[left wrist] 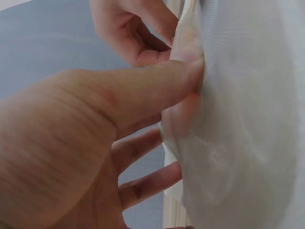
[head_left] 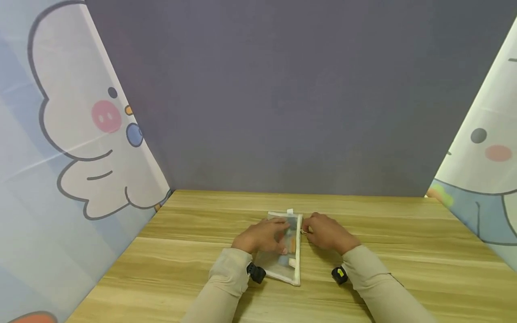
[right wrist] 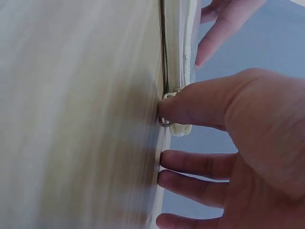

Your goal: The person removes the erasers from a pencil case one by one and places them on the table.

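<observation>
A see-through mesh zipper pouch (head_left: 274,269) with white edging lies on the table, small orange, blue and white things showing inside it. My left hand (head_left: 260,237) rests on top with its fingers spread. In the left wrist view its thumb (left wrist: 188,64) presses on the mesh (left wrist: 248,124), and other fingers reach to the pouch's edge. At the pouch's right side, my right hand (head_left: 327,234) pinches the zipper pull. The right wrist view shows its metal ring (right wrist: 165,123) under the thumb, at the end of the zipper (right wrist: 177,47); the other fingers touch the tabletop.
The pouch lies on a wood-grain table (head_left: 177,251). A dark grey panel (head_left: 291,98) stands along its far edge, and cartoon-printed cloths (head_left: 81,134) hang at left and right. Each wrist wears a small black device (head_left: 256,272).
</observation>
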`<action>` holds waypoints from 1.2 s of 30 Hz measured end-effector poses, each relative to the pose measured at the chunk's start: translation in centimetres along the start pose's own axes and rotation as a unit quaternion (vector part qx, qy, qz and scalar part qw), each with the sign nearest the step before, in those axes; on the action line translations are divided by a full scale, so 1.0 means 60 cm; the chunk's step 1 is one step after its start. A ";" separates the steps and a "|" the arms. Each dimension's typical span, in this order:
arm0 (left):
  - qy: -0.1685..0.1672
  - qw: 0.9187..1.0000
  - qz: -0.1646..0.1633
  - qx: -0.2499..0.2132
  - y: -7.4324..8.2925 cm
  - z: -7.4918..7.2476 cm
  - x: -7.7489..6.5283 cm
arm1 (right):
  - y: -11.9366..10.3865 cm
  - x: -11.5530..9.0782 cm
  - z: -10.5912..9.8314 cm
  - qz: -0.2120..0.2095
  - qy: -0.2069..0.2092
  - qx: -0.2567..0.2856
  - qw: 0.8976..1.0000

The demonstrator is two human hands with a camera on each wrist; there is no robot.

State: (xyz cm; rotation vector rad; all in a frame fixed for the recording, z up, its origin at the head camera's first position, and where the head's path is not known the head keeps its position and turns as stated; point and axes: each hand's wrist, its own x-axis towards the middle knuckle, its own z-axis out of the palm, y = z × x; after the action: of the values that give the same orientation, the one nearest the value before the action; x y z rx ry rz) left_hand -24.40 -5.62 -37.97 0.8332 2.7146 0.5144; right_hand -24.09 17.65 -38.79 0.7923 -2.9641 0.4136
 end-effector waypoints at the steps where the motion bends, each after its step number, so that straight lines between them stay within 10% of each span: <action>1: 0.000 1.000 0.002 -0.002 -0.001 0.000 0.000 | -0.001 0.000 0.001 0.004 0.001 0.001 1.000; 36: -0.003 0.999 0.001 0.035 0.001 -0.002 -0.006 | -0.026 -0.035 -0.006 -0.083 0.007 -0.006 0.997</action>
State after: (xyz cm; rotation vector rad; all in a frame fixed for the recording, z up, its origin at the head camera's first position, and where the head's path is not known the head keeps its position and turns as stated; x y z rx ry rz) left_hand -24.12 -5.82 -37.78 0.8528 2.7413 0.4184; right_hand -21.48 17.45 -38.30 1.0191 -2.8561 0.3894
